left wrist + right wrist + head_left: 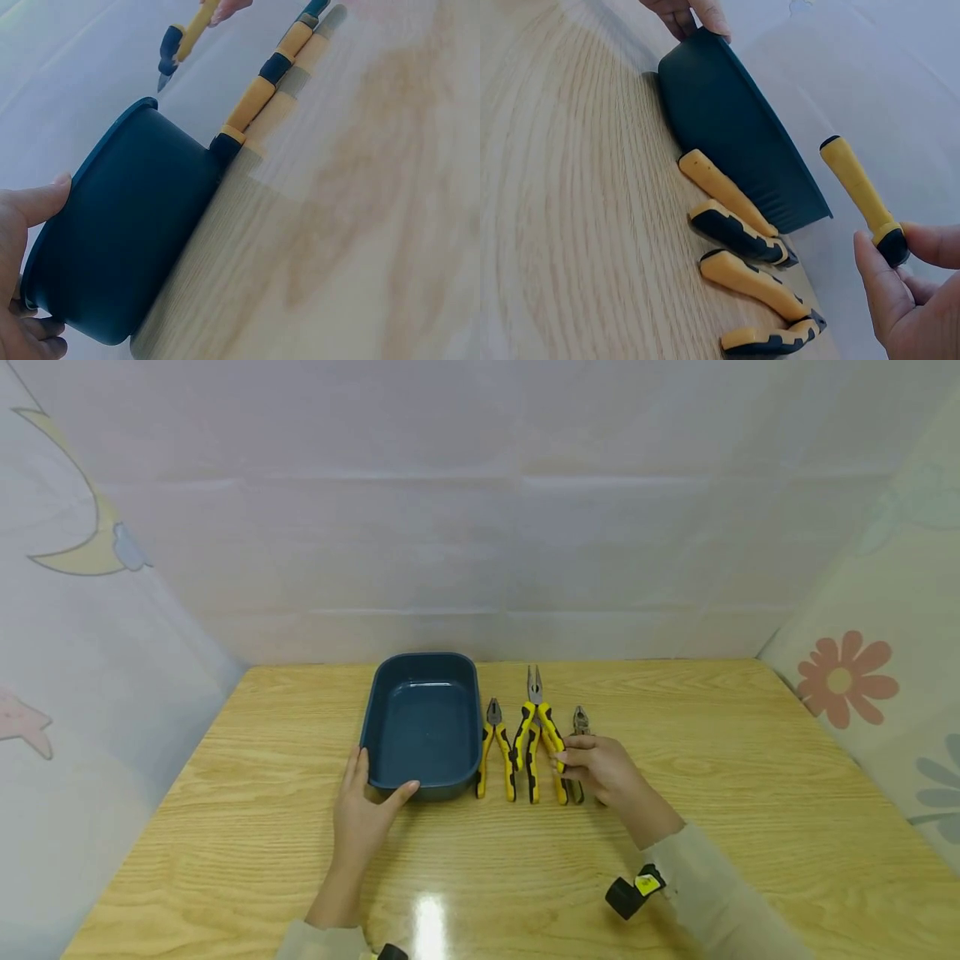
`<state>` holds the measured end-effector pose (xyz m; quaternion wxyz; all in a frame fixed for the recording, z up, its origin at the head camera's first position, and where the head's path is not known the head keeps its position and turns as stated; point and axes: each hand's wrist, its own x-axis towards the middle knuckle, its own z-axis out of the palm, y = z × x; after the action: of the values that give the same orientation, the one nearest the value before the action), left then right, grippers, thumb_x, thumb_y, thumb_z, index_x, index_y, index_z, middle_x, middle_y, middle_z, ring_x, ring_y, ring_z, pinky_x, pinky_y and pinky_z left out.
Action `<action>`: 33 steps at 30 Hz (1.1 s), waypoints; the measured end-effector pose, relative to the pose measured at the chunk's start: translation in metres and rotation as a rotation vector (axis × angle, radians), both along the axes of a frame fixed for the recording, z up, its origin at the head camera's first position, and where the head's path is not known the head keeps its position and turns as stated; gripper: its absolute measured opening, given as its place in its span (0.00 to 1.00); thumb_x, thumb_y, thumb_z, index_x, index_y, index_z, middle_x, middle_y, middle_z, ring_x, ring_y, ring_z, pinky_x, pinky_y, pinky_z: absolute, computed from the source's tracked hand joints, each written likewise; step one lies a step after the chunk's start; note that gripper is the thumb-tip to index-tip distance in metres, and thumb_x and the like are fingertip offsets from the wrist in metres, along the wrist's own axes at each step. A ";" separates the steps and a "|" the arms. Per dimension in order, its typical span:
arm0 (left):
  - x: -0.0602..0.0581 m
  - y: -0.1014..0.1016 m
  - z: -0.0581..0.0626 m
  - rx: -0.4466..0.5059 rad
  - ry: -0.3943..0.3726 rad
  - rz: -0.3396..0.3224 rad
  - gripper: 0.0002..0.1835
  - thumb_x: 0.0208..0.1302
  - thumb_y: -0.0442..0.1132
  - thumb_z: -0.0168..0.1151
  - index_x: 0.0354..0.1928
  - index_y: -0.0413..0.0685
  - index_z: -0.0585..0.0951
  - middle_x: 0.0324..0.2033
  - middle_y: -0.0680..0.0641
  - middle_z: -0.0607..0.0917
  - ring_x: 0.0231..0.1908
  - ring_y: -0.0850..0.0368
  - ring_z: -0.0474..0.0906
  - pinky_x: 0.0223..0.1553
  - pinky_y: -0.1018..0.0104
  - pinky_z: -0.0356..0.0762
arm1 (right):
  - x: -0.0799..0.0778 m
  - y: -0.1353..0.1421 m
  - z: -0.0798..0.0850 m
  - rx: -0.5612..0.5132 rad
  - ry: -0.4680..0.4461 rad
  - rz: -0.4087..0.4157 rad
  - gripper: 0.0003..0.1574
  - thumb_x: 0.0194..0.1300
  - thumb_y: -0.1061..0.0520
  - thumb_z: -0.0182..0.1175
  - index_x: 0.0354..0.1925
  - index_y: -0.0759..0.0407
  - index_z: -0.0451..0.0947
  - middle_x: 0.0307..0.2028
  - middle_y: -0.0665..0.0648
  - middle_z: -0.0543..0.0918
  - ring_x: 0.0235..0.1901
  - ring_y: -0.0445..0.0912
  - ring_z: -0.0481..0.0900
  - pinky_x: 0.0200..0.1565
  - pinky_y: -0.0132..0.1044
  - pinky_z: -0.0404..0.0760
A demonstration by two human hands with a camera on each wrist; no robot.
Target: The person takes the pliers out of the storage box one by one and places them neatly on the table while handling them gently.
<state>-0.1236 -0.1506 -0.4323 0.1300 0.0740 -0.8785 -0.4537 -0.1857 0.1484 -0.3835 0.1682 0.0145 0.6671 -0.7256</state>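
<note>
My left hand holds the near left corner of a dark blue rectangular dish, thumb on the near rim and fingers along the left wall. Inside, the dish is bare. Between thumb and fingers, my right hand pinches one yellow-and-black handle of a pair of long-nose pliers. These pliers are raised off the table, nose pointing away and handles spread, as the right wrist view shows with the lifted handle. Below them lies another pair of pliers, its head mostly hidden.
Right beside the dish lies a pair of combination pliers with spread handles. Farther right, more pliers lie partly behind my right hand. The wooden table ends at a pale cloth backdrop.
</note>
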 end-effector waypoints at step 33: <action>-0.001 -0.002 0.000 0.005 -0.014 -0.006 0.53 0.43 0.61 0.62 0.64 0.40 0.50 0.64 0.45 0.47 0.62 0.44 0.42 0.56 0.46 0.49 | 0.009 0.057 -0.017 0.074 -0.015 -0.046 0.33 0.59 0.71 0.47 0.57 0.85 0.45 0.46 0.78 0.63 0.33 0.44 0.78 0.39 0.35 0.76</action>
<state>-0.1242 -0.1523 -0.4322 0.1221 0.0749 -0.8784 -0.4559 -0.1763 0.2054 -0.4004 0.1558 0.0412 0.6919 -0.7038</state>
